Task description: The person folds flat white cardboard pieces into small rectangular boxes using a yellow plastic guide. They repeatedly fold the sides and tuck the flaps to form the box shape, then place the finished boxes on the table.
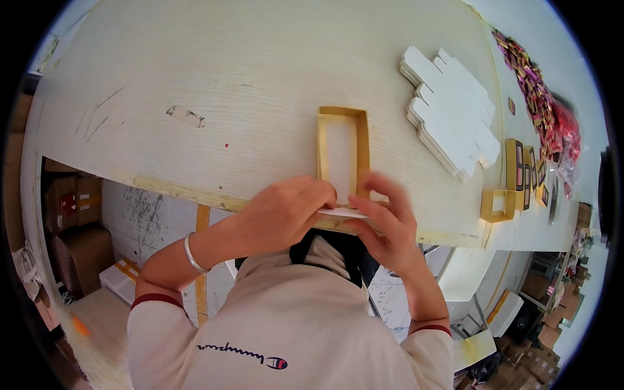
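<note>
A gold-walled, rectangular cardboard box (363, 144) with a white inner floor lies open on the pale wood-grain table (260, 78), its near end between the hands. The left hand (292, 207) curls its fingers at the left of the white paper strip (342, 212) there; whether they clamp it, I cannot tell. The blurred right hand (389, 224), fingers and thumb apart, is at the strip's right.

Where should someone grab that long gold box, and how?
Probably by the long side walls of the gold box, toward its far end, from above: it lies open side up, its walls stand thin and upright, and the left hand and right hand crowd the near end.
</note>
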The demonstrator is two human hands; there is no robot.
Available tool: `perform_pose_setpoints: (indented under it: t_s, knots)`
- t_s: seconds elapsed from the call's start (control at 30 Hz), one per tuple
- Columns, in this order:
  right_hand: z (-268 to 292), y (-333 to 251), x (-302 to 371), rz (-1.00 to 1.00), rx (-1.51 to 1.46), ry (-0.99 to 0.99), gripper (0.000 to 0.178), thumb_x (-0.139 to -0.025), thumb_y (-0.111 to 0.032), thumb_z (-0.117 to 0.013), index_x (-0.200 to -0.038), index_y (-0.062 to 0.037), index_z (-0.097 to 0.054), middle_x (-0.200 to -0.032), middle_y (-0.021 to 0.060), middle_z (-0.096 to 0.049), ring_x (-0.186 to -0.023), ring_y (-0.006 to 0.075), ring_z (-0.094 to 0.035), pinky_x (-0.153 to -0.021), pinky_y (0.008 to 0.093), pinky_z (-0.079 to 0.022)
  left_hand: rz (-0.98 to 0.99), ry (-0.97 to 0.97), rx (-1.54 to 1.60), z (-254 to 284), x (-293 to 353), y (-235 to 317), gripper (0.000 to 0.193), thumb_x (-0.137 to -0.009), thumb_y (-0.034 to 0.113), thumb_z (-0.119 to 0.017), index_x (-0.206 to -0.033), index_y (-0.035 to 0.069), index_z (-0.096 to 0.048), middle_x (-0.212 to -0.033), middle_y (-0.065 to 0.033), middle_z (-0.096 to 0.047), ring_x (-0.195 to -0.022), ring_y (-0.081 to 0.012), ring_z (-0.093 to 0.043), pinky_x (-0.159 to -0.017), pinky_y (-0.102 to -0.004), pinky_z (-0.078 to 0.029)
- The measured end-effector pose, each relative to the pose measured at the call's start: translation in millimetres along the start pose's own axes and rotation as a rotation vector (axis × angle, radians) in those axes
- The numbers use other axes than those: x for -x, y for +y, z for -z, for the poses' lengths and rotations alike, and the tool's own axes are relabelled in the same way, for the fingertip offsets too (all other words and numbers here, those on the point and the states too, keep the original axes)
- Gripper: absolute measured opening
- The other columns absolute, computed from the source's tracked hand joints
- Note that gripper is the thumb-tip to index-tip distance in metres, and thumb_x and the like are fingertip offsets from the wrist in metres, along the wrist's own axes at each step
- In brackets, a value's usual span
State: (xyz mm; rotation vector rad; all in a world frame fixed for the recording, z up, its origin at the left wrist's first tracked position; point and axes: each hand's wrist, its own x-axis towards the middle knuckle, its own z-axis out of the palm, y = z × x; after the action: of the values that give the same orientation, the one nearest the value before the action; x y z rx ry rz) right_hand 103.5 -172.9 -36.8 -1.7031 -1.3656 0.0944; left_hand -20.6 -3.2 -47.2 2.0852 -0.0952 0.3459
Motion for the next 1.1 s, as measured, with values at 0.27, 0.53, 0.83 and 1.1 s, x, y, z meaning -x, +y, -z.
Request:
perform_pose_setpoints:
  t_s: [0.27, 0.53, 0.83, 1.1]
  knots:
    - [12, 17, 5, 0.057, -0.002, -0.212, 0.034, -0.068, 0.008, -0.07, -0.101, -0.0004, -0.065, -0.086, 0.0105, -0.054, -0.073, 0.0257, -0.057, -0.059, 0.0347, -0.047, 0.053, -0.037, 0.067, 7, -10, 1, 0.011, -0.082, -0.001, -0.064, -0.085, 0.001, -0.054, -0.086, -0.0127, -0.06, -0.073, -0.0313, -0.058, -0.063, -0.0375, -0.047]
    - [8, 8, -3, -0.079, -0.085, -0.193, 0.015, -0.075, 0.006, -0.067, -0.089, 0.0002, -0.062, -0.076, 0.0099, -0.05, -0.064, 0.0261, -0.053, -0.054, 0.0354, -0.044, 0.097, -0.015, 0.122, 7, -5, 0, 0.008, -0.081, -0.003, -0.066, -0.083, -0.001, -0.059, -0.116, -0.0124, -0.054, -0.072, -0.02, -0.058, -0.06, -0.0303, -0.049]
    - [-2, -1, -4, -0.255, -0.084, -0.086, 0.009, -0.084, 0.001, -0.065, -0.081, 0.0006, -0.056, -0.071, 0.0095, -0.047, -0.056, 0.0233, -0.047, -0.049, 0.0329, -0.039, 0.174, 0.256, 0.292, -16, 2, 1, 0.022, -0.083, -0.005, -0.058, -0.104, 0.001, -0.058, -0.12, -0.0147, -0.055, -0.071, -0.0232, -0.061, -0.061, -0.0304, -0.05]
    - [-5, -15, -6, -0.574, -0.245, -0.002, 0.019, -0.086, -0.001, -0.065, -0.103, 0.0011, -0.056, -0.071, 0.0089, -0.05, -0.053, 0.0181, -0.049, -0.048, 0.0291, -0.04, -0.133, 0.141, -0.285, -6, 0, 3, 0.024, -0.077, -0.003, -0.066, -0.101, 0.001, -0.064, -0.115, -0.0132, -0.059, -0.067, -0.0187, -0.059, -0.06, -0.0308, -0.051]
